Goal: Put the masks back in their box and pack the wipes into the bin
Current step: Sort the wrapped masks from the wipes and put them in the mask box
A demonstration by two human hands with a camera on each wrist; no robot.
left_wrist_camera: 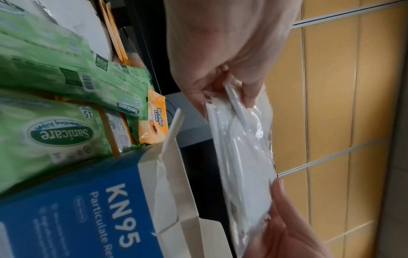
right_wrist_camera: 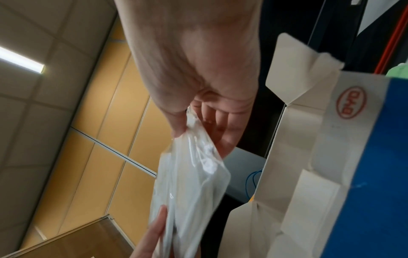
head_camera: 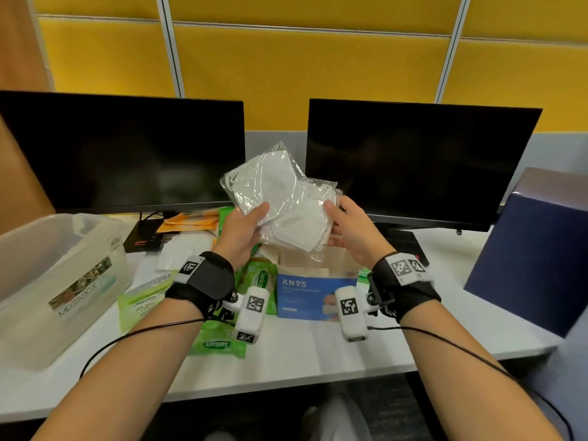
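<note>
Both hands hold a small stack of white masks in clear wrappers (head_camera: 283,202) in the air above the blue KN95 box (head_camera: 305,294), whose top flaps stand open. My left hand (head_camera: 246,227) pinches the stack's left side, thumb on top. My right hand (head_camera: 342,224) pinches its right side. The left wrist view shows the wrapped masks (left_wrist_camera: 243,157) edge-on beside the open KN95 box (left_wrist_camera: 88,209). The right wrist view shows thumb and fingers on the wrapped masks (right_wrist_camera: 194,183) next to the box (right_wrist_camera: 353,157). Green Sanicare wipes packs (head_camera: 219,342) lie left of the box.
A clear plastic bin (head_camera: 47,281) stands at the left of the white desk (head_camera: 318,361). More wrapped masks (head_camera: 184,249) and orange wipes packs (head_camera: 187,222) lie behind. Two dark monitors (head_camera: 413,160) stand at the back. A dark blue box (head_camera: 534,262) stands at the right.
</note>
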